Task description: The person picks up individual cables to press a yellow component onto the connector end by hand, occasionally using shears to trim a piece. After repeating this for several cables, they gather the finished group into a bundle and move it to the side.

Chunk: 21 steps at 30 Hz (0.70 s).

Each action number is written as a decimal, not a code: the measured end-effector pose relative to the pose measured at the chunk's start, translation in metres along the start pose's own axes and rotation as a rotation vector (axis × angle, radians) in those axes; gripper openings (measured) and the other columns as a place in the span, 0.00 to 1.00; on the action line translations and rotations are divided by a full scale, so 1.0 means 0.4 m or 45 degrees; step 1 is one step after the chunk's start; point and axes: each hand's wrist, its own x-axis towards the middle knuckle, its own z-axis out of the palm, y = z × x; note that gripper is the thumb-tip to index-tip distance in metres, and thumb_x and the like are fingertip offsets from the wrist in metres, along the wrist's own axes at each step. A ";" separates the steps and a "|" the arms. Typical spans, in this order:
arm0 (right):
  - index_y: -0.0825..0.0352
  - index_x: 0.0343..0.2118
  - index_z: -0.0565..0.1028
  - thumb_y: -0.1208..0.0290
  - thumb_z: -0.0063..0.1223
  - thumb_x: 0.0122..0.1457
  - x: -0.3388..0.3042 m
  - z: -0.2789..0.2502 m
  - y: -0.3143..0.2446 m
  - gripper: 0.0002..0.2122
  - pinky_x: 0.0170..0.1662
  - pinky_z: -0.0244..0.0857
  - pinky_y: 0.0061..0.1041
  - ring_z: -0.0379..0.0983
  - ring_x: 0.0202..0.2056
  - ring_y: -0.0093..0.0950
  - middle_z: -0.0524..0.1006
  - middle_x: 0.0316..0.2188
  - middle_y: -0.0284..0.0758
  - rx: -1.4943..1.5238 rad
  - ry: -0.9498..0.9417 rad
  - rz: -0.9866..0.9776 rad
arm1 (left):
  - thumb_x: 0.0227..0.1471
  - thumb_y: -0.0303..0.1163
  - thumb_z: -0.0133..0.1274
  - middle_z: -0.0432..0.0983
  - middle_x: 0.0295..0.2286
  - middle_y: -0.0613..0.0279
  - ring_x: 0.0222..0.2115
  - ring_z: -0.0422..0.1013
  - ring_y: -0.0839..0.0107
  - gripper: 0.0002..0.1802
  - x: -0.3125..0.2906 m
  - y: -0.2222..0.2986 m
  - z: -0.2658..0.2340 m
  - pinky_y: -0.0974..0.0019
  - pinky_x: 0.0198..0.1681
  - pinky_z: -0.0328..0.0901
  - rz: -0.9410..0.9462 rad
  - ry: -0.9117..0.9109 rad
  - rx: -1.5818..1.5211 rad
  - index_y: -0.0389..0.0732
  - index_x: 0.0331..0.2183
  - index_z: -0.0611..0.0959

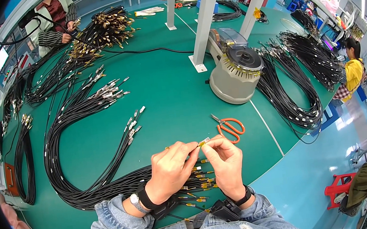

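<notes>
My left hand (172, 168) pinches a thin black cable close to its end, above the near edge of the green table. Against it, my right hand (226, 162) pinches a small piece of yellow tape (202, 143) at the cable's pale connector end. Both sets of fingertips almost meet there and partly hide the joint. Under my hands lies a bundle of black cables (123, 183), several ends wrapped in yellow. Just beyond my right hand rest scissors (233, 129) with orange handles, blades pointing away to the left.
A round grey tape dispenser (236, 78) with yellow strips round its rim stands beyond the scissors, by a grey metal post (205, 25). Cable bundles (290, 87) lie at right, more (104, 28) at far left. Other people sit across the table; a red stool (339, 189) is at right.
</notes>
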 end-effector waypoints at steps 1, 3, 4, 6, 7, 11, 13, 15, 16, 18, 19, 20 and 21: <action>0.74 0.29 0.73 0.82 0.53 0.53 0.000 -0.001 0.000 0.02 0.36 0.59 0.17 0.65 0.31 0.18 0.71 0.29 0.32 -0.001 0.002 -0.002 | 0.39 0.20 0.61 0.72 0.18 0.64 0.11 0.65 0.76 0.10 0.000 0.000 0.001 0.73 0.14 0.59 0.002 0.000 -0.002 0.38 0.28 0.79; 0.74 0.28 0.73 0.82 0.53 0.53 0.001 -0.001 -0.001 0.02 0.36 0.59 0.16 0.65 0.31 0.18 0.71 0.28 0.31 -0.015 0.004 -0.009 | 0.38 0.21 0.61 0.72 0.18 0.65 0.12 0.65 0.75 0.10 0.000 -0.001 0.003 0.73 0.14 0.59 -0.001 -0.004 -0.001 0.38 0.28 0.79; 0.74 0.28 0.73 0.82 0.53 0.52 0.001 -0.002 -0.001 0.02 0.36 0.59 0.16 0.64 0.31 0.18 0.71 0.28 0.31 -0.021 0.005 -0.013 | 0.38 0.21 0.61 0.72 0.18 0.65 0.12 0.66 0.75 0.10 0.000 -0.002 0.005 0.73 0.15 0.59 -0.002 -0.006 0.000 0.39 0.28 0.79; 0.74 0.28 0.73 0.82 0.53 0.52 0.001 -0.002 -0.001 0.02 0.36 0.59 0.16 0.64 0.31 0.18 0.71 0.28 0.31 -0.025 0.006 -0.013 | 0.38 0.21 0.61 0.72 0.18 0.65 0.12 0.66 0.75 0.10 -0.001 -0.001 0.004 0.73 0.15 0.59 0.002 -0.006 0.005 0.39 0.28 0.79; 0.74 0.28 0.73 0.82 0.53 0.52 0.001 -0.002 -0.001 0.02 0.36 0.59 0.16 0.64 0.31 0.18 0.71 0.28 0.31 -0.028 0.006 -0.012 | 0.38 0.21 0.61 0.72 0.18 0.64 0.12 0.66 0.75 0.10 -0.002 0.000 0.002 0.73 0.15 0.59 0.004 -0.006 0.013 0.39 0.28 0.79; 0.74 0.28 0.73 0.82 0.53 0.52 0.000 -0.002 0.000 0.02 0.36 0.59 0.16 0.65 0.31 0.18 0.71 0.28 0.31 -0.032 0.004 -0.012 | 0.38 0.21 0.61 0.72 0.17 0.64 0.12 0.66 0.73 0.11 -0.002 0.000 -0.001 0.72 0.15 0.59 0.056 0.003 0.055 0.39 0.29 0.79; 0.74 0.28 0.73 0.82 0.53 0.53 0.000 -0.004 0.001 0.02 0.36 0.59 0.16 0.65 0.31 0.18 0.71 0.28 0.31 -0.036 0.007 -0.013 | 0.37 0.21 0.61 0.72 0.17 0.64 0.13 0.66 0.73 0.11 -0.002 -0.002 0.001 0.72 0.15 0.59 0.081 0.007 0.068 0.40 0.29 0.79; 0.74 0.28 0.73 0.82 0.53 0.53 0.000 -0.006 0.003 0.02 0.36 0.59 0.16 0.65 0.31 0.18 0.72 0.28 0.31 -0.005 0.016 0.024 | 0.37 0.20 0.60 0.71 0.17 0.65 0.13 0.66 0.73 0.13 -0.006 -0.001 0.002 0.72 0.15 0.58 0.127 -0.007 0.141 0.40 0.30 0.79; 0.74 0.28 0.73 0.82 0.53 0.53 -0.001 -0.005 0.003 0.02 0.36 0.60 0.16 0.65 0.31 0.18 0.72 0.28 0.31 0.012 0.019 0.043 | 0.36 0.20 0.60 0.71 0.17 0.65 0.13 0.66 0.73 0.14 -0.008 -0.001 0.001 0.71 0.15 0.58 0.150 -0.014 0.179 0.41 0.31 0.79; 0.74 0.28 0.73 0.82 0.53 0.53 -0.002 -0.005 0.000 0.02 0.36 0.60 0.16 0.65 0.31 0.18 0.72 0.28 0.31 0.026 0.018 0.062 | 0.36 0.19 0.60 0.71 0.17 0.66 0.14 0.66 0.73 0.15 -0.010 -0.001 -0.001 0.71 0.14 0.58 0.198 -0.022 0.211 0.41 0.32 0.79; 0.74 0.28 0.73 0.82 0.53 0.53 -0.002 -0.005 -0.002 0.02 0.36 0.60 0.16 0.65 0.31 0.18 0.72 0.29 0.31 0.039 0.016 0.080 | 0.36 0.19 0.60 0.71 0.17 0.67 0.14 0.66 0.74 0.17 -0.011 -0.002 -0.002 0.71 0.14 0.57 0.245 -0.027 0.242 0.41 0.33 0.79; 0.74 0.28 0.73 0.82 0.53 0.53 -0.002 -0.006 -0.004 0.02 0.37 0.60 0.16 0.65 0.31 0.18 0.72 0.29 0.31 0.051 0.014 0.097 | 0.35 0.18 0.60 0.71 0.17 0.68 0.14 0.66 0.74 0.18 -0.012 -0.003 -0.004 0.71 0.14 0.57 0.293 -0.032 0.272 0.41 0.35 0.79; 0.74 0.28 0.73 0.82 0.53 0.53 -0.003 -0.007 -0.003 0.02 0.37 0.60 0.16 0.65 0.31 0.18 0.72 0.29 0.31 0.053 0.017 0.098 | 0.35 0.18 0.60 0.71 0.17 0.68 0.14 0.66 0.74 0.18 -0.011 -0.003 -0.008 0.71 0.14 0.57 0.294 -0.035 0.272 0.41 0.35 0.79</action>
